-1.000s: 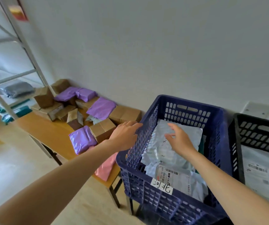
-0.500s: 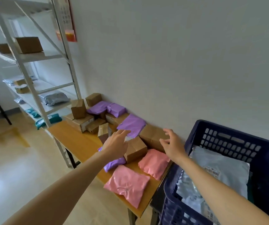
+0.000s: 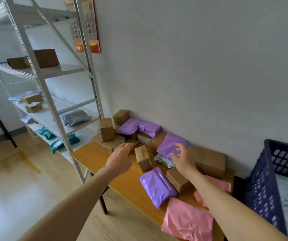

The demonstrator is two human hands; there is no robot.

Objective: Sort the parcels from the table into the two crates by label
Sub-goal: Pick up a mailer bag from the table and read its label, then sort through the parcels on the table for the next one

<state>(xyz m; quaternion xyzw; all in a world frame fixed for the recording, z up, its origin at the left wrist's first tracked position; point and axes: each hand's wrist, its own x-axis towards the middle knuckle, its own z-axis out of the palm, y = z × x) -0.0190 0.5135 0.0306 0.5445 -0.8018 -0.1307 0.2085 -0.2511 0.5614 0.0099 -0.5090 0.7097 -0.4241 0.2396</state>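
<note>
Pink mailer (image 3: 188, 221): laid nearest, under the right forearm (image 3: 226, 206), cut off at the frame edge.
Second pink mailer (image 3: 226, 186): mostly hidden behind the right forearm.
Blue crate (image 3: 261, 180): well right of the right hand, cut off by the frame; contents blurred.
Right hand (image 3: 183, 158): raised, fingers loosely spread, nothing gripped; contact with the purple mailer (image 3: 169, 142) at its fingertips cannot be told.
Left hand (image 3: 120, 159): over the table (image 3: 91, 155), fingers straight and relaxed, nothing held.
Upright box (image 3: 142, 158): stood between the two hands, just beside the left fingertips.
Cardboard boxes (image 3: 107, 132): piled beyond both hands; labels unreadable.
</note>
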